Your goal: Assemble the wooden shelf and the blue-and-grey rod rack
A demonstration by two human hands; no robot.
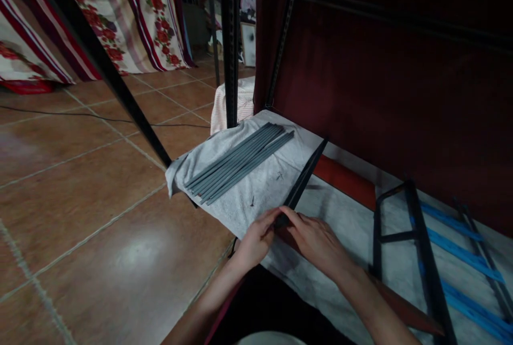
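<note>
A long dark bar [305,175], seemingly metal, slants away from me over the cloth-covered surface. My left hand [257,239] is closed at its near end, fingertips pinched together there. From the other side my right hand [318,235] grips the same end, its thumb and fingers meeting those of the left. What the fingertips cover at that end is hidden. Left of the bar lies a bundle of several thin grey rods [240,164] on a grey cloth [234,216]. Two tiny metal pieces, perhaps screws [279,176], rest between rods and bar.
At right lies a dark frame [417,238] with blue strips [460,251] beside it. A red-orange piece [348,182] sits behind the bar. Black uprights [231,40] stand at the surface's far end. A cable [100,117] crosses the tiled floor [108,227].
</note>
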